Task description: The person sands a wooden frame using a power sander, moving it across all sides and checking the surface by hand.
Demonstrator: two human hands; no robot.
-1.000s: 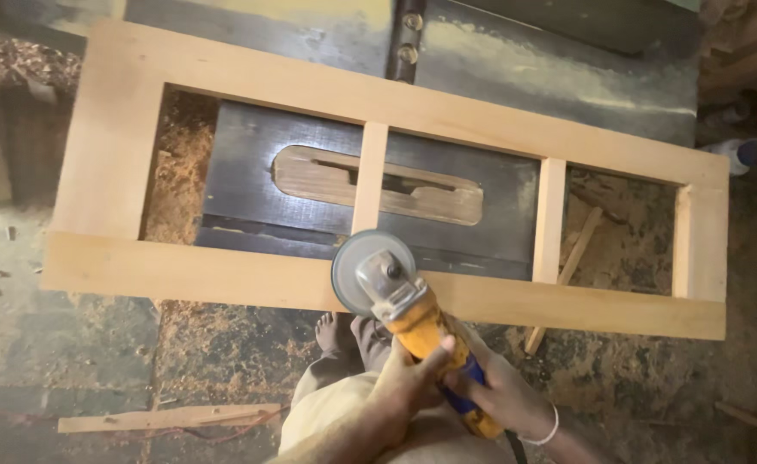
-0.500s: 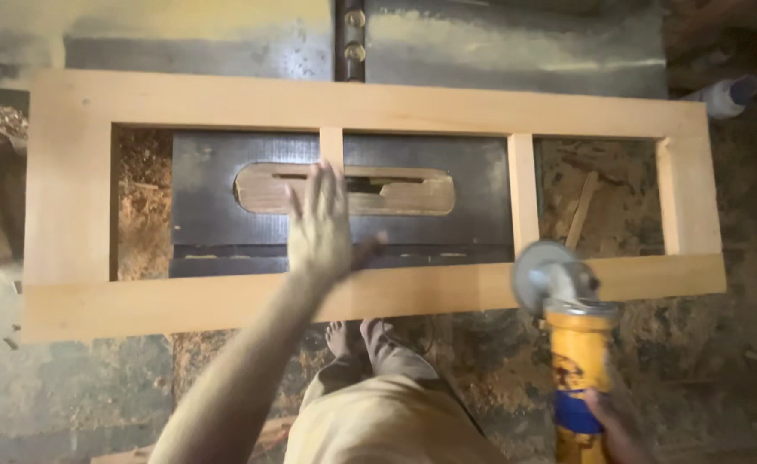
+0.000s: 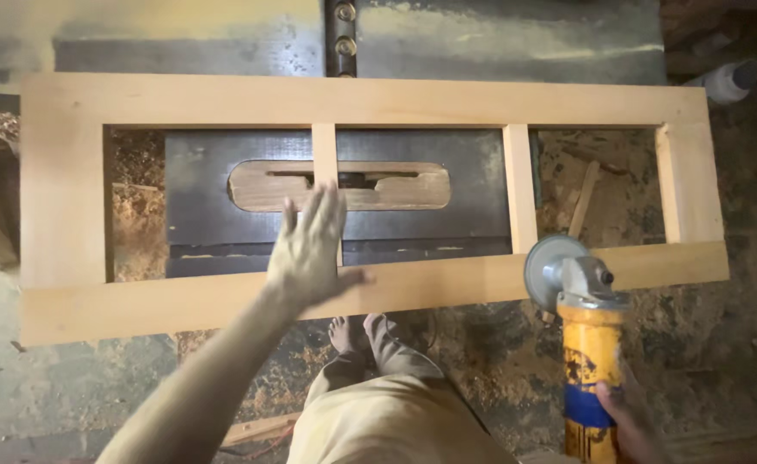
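My left hand (image 3: 308,249), centre of the frame, is held flat with its fingers (image 3: 331,210) spread wide and gripping nothing; the palm lies over the lower rail of the wooden frame (image 3: 224,301), where the left of the two upright dividers meets it, though I cannot tell how firmly it presses. My right hand (image 3: 623,417), at the lower right edge and partly cut off, has its fingers wrapped tight around the yellow and blue body of one angle grinder (image 3: 580,331). The grinder's round disc (image 3: 550,265) sits over the lower rail just below the right divider.

One frame spans the picture from left to right, with two long rails, two end pieces, two dividers and three openings. It rests on a dark tabletop (image 3: 215,223) bearing one oblong wooden insert (image 3: 396,191). My two bare feet (image 3: 357,331) stand on the sawdust-strewn floor (image 3: 490,361) below centre.
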